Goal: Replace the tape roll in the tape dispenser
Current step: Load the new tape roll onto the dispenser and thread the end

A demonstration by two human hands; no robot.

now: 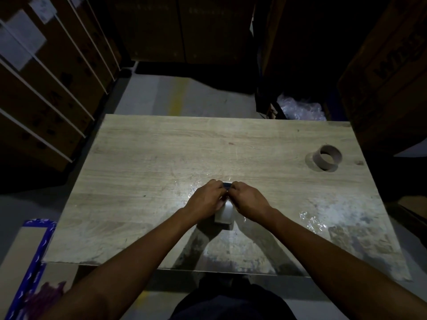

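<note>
A tape dispenser point(225, 214) with a pale tape roll in it stands on the wooden table point(150, 158), near the middle front. My left hand point(205, 197) and my right hand point(248, 197) both close on its dark top end, fingertips meeting there. Most of the dispenser is hidden under my hands; only the pale roll and its lower edge show. An empty brown cardboard tape core point(327, 157) lies on its side at the table's far right.
Crumpled clear film point(313, 221) lies on the table to the right of my hands. Stacked cardboard boxes point(46, 88) stand left, more boxes point(388, 72) right. A blue-edged board point(34, 255) lies on the floor at the lower left.
</note>
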